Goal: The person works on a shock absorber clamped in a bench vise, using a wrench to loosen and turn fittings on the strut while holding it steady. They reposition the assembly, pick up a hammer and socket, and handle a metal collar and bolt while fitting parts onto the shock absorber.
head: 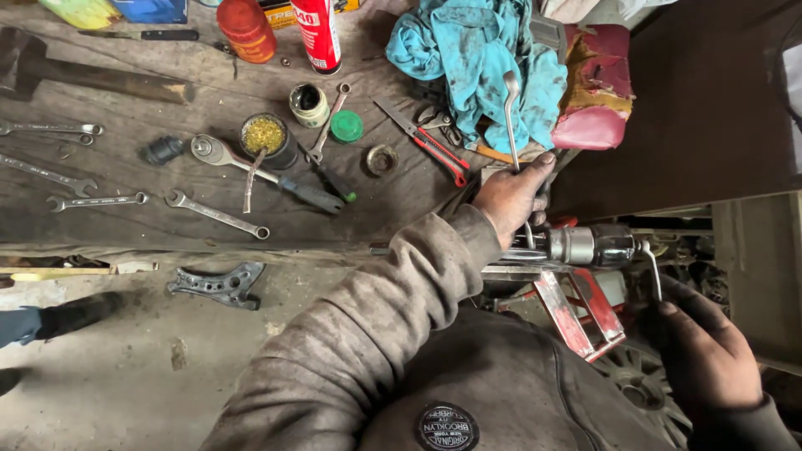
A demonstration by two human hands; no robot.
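Worn wooden workbench point(125, 221), scattered wrenches point(215, 214), teal rag point(476, 63), concrete floor point(109, 376)

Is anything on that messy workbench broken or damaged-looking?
Yes. The red padded cushion at the bench's far right is torn, its cover peeled open to yellowish stuffing. A crumpled turquoise rag lies heaped against it. The left hand grips a bent silver wrench just in front; the tools look worn but whole.

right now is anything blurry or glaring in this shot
Head view: even, soft light, the wooden bench and its wrenches sharp; a bright glint on the chrome cylinder between the left hand and right hand; right side falls into shadow; edges bend slightly.
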